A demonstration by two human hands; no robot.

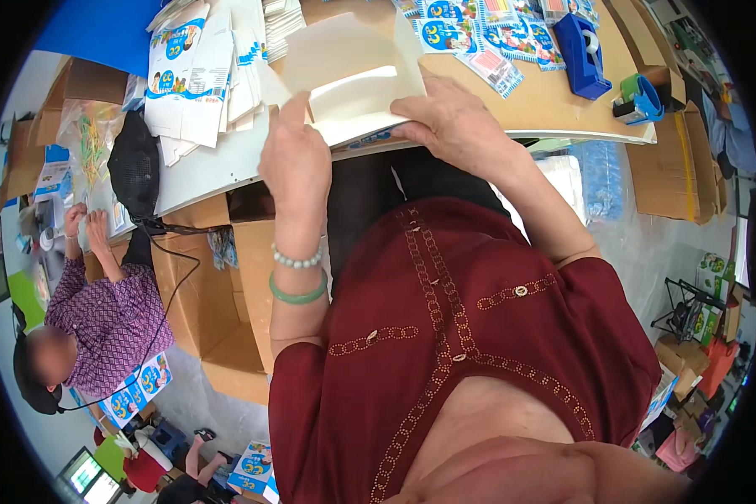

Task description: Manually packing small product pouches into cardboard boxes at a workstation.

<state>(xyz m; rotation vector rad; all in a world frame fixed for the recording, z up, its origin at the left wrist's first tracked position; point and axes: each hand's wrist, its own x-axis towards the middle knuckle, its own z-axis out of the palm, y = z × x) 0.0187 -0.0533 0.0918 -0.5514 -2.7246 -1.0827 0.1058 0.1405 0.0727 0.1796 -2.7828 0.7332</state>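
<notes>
A partly folded white cardboard box (357,105), its plain inside facing up, rests at the table's near edge. My left hand (296,155) grips its left side, the index finger stretched along the wall. At the right near corner, my right hand (455,118) pinches the edge between thumb and fingers. A strip of blue print shows beneath the near edge. Stacked flat printed cartons (195,80) lie to the left of my left hand. Beyond my right hand are several small blue and white packets (470,35).
A blue tape dispenser (581,57) and a small blue holder (638,99) stand on the right of the table. A black mesh object (134,164) with a cable is at its left edge. Open cardboard boxes (210,294) stand below. At the left, a person in a patterned purple shirt (113,323) works.
</notes>
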